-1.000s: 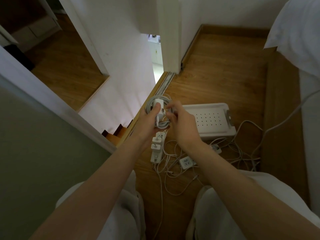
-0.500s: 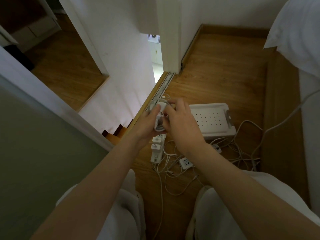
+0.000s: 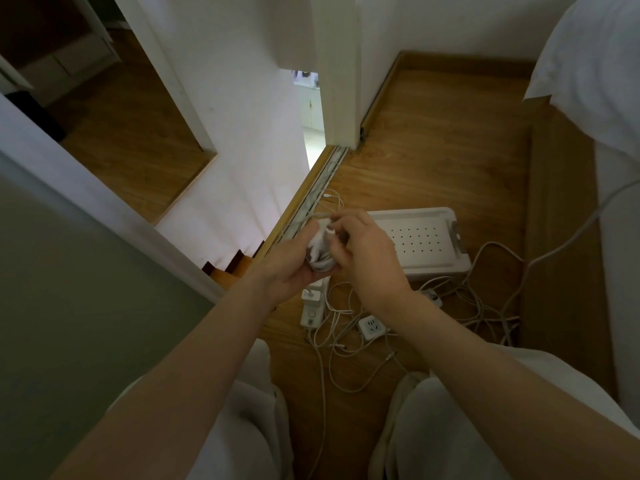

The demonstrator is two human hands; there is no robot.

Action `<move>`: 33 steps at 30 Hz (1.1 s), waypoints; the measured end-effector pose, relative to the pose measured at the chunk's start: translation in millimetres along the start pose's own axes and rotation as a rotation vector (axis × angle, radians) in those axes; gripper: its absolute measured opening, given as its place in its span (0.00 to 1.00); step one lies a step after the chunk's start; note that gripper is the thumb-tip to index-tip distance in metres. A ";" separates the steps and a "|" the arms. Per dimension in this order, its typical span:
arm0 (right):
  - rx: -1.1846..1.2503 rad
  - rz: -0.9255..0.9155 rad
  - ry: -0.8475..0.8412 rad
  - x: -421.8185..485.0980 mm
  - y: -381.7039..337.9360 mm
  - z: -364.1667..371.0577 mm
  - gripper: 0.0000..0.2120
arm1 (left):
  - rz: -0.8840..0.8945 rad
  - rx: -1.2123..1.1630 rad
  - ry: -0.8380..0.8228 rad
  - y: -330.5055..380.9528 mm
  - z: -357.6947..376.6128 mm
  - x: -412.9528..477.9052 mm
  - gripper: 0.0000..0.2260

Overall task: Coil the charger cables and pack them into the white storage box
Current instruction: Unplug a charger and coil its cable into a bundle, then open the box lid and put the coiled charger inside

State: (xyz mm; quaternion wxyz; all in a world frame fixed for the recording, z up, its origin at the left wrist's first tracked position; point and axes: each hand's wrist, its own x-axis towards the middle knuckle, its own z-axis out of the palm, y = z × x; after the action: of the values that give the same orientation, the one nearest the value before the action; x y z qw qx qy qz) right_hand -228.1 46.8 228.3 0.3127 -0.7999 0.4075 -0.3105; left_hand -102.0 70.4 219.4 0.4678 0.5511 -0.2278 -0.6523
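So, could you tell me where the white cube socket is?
Head view: the cube socket lies on the floor among loose cables, just right of the power strip, below the right hand.

A wooden floor [image 3: 443, 140] is seen in the middle and upper right, bordered at the far side by a wooden skirting board [image 3: 467, 58]. A white door post [image 3: 341, 81] is placed at the top centre, and a metal track [image 3: 320, 183] is laid in the floor from its foot. At the right edge, white bedding [image 3: 595, 64] is seen above a wooden side board [image 3: 561, 237]. Wooden steps [image 3: 230, 271] are visible below a white wall [image 3: 242, 116]. A grey-green wall [image 3: 69, 289] is found at the left.
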 end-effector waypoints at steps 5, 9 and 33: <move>0.427 0.301 0.220 7.0 -1.0 3.8 0.02 | 0.219 0.034 0.042 0.0 14.4 1.0 0.17; 0.520 0.505 0.209 13.7 2.0 8.9 0.03 | 0.346 0.302 0.244 -6.8 23.3 5.4 0.18; 0.471 0.852 -0.233 34.0 74.6 3.0 0.45 | 0.601 0.992 0.203 -35.4 30.6 57.7 0.14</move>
State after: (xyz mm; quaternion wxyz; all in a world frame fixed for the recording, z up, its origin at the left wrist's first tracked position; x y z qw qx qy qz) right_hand -243.8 -16.5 178.6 0.6272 -0.4995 0.5792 -0.1472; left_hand -140.7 30.3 170.2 0.3379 0.6753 -0.6059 -0.2505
